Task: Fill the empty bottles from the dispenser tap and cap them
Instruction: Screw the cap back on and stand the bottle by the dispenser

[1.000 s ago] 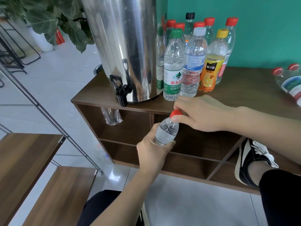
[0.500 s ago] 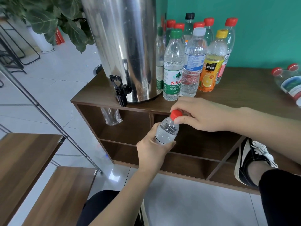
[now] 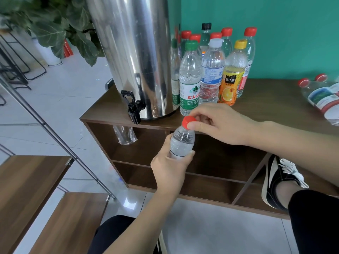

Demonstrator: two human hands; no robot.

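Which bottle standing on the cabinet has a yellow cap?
The orange juice bottle, at the front right of the standing group. Its cap is yellow; the bottles around it have red, green, white or black caps.

Left hand (image 3: 169,168) curled in a grip below; right hand (image 3: 222,123) pinching above.

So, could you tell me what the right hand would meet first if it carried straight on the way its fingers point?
The right hand, pinching the red cap, points leftward. Past the cap, it would probably meet the black tap of the steel dispenser, though depth is unclear.
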